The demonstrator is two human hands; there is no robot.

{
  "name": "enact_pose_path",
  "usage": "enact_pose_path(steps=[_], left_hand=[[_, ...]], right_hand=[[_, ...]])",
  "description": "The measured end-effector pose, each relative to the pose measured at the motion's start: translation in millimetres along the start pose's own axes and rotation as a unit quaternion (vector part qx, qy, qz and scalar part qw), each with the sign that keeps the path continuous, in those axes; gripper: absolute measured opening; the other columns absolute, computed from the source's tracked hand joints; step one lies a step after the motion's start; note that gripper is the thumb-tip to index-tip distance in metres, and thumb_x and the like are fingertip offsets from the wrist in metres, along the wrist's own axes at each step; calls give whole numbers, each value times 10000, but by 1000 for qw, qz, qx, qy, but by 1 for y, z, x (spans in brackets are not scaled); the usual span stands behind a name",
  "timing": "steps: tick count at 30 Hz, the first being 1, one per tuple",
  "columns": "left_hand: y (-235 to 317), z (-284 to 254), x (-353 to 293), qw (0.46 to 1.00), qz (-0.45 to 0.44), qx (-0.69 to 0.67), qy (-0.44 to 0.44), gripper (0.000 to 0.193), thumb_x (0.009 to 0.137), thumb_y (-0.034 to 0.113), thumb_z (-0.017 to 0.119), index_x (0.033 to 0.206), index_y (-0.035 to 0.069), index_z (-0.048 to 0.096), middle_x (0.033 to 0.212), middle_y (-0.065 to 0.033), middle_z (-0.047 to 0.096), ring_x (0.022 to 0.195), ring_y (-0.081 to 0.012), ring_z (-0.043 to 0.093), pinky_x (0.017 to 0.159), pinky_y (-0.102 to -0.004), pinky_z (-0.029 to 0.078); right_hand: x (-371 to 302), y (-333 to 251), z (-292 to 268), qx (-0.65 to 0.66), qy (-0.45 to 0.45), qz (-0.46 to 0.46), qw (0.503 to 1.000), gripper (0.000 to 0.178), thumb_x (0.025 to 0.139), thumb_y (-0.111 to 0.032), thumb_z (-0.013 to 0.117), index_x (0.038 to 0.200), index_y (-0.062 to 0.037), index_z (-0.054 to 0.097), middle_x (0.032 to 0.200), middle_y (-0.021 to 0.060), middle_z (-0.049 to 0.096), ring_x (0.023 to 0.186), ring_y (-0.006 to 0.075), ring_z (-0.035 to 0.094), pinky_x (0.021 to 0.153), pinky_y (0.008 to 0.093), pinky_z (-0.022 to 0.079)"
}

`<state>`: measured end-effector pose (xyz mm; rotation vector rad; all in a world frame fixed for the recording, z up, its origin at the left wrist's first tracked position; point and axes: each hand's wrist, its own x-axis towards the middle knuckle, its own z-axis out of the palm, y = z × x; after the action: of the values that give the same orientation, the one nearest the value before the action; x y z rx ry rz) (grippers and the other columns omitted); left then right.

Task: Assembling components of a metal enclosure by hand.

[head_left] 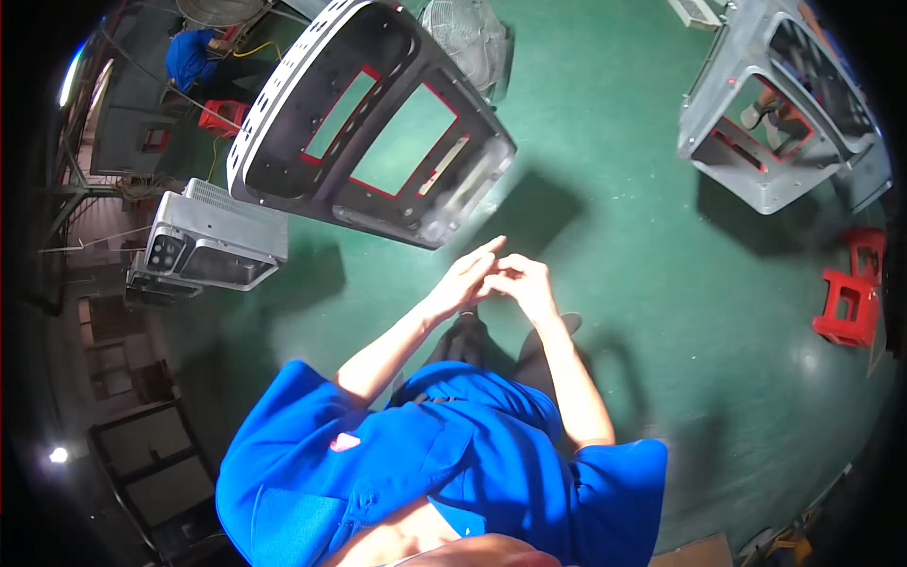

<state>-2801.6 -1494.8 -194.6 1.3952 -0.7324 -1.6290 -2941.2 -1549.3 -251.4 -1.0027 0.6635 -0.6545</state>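
In front of my body my two hands meet. My left hand [463, 281] has its fingers stretched out, pointing up and to the right. Against its fingers rests my right hand [527, 281], whose fingers are bent in, as in a pinch. Whether something small lies between them is too small to make out. Just beyond both hands stands a large metal housing [283, 175] with a dark inside, a perforated pale side and red-edged rectangular openings. Neither hand touches it.
Another grey housing [756, 184] stands at the far right, with red stools [846, 310] below it. At left is a smaller grey housing [222, 227]. A floor fan [465, 42] stands behind the large housing. A person in blue [191, 59] is at the far left, near a red stool [223, 115].
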Motion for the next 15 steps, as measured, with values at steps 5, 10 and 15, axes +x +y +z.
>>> enact_pose_path(steps=[5, 10, 15], left_hand=[[13, 94, 40, 988, 10, -53, -146, 554, 971, 418, 413, 1351, 15, 399, 561, 50, 327, 477, -54, 285, 433, -214, 225], [9, 159, 82, 937, -142, -298, -116, 363, 987, 295, 386, 1144, 14, 554, 626, 36, 419, 503, -68, 339, 420, -221, 262], [-5, 178, 140, 929, -125, -333, -102, 291, 867, -24, 434, 1148, -70, 490, 859, -83, 563, 714, -143, 543, 609, -223, 461]], right_hand=[[-44, -53, -82, -53, 91, -124, 987, 25, 791, -8, 668, 810, 4, 660, 814, 35, 639, 706, 83, 571, 620, 223, 450], [-78, -108, -142, 48, 209, -98, 972, 103, 897, -88, 555, 907, 9, 586, 884, 107, 653, 704, 142, 628, 597, 247, 510], [-84, -155, -203, -5, 261, -65, 963, 123, 880, -75, 579, 955, 18, 612, 803, 93, 629, 667, 143, 621, 602, 264, 532]])
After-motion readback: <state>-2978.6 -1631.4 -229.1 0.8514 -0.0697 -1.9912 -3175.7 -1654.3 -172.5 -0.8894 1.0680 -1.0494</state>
